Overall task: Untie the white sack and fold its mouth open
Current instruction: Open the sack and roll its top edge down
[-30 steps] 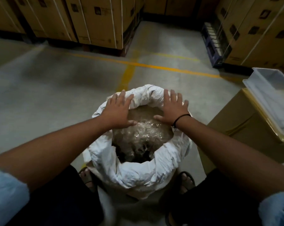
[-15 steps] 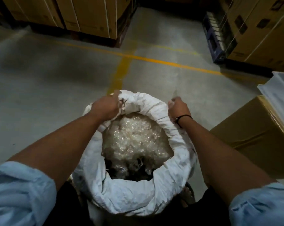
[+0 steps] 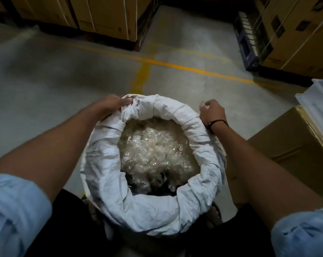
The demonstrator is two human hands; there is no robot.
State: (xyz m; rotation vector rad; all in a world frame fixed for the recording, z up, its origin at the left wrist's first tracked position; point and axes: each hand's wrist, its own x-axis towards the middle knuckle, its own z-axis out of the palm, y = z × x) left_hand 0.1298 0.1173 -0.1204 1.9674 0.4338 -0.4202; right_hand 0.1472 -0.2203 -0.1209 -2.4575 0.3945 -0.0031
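My hands were flat on top of the sack's far rim a second ago; now both have dropped to the outside of the roll. The crumpled white woven sack (image 3: 153, 191) stands on the grey concrete floor (image 3: 45, 86) between my legs, short of the yellow painted floor line (image 3: 175, 64), with the brown cardboard box (image 3: 290, 151) just beside it on my right.

My left hand (image 3: 110, 105) is closed on the far-left part of the rolled white rim (image 3: 168, 108), fingers curled over a bunched fold of cloth. My right hand (image 3: 211, 112) sits at the far-right of the rim, fingers curled in narrow; it touches the outer edge, but I cannot tell if it pinches cloth or is closed on nothing.

No tie visible anywhere. The mouth is already a thick cuff turned outward all round, and the clear crinkly plastic contents (image 3: 153, 154) show inside.

My judgement: untying is done and folding is nearly finished; this is a last tuck to push the cuff down on the far side. The left part near my grip looks lumpier than the rest, so it probably needs smoothing. Risk: pulling too hard could tip the sack toward me.
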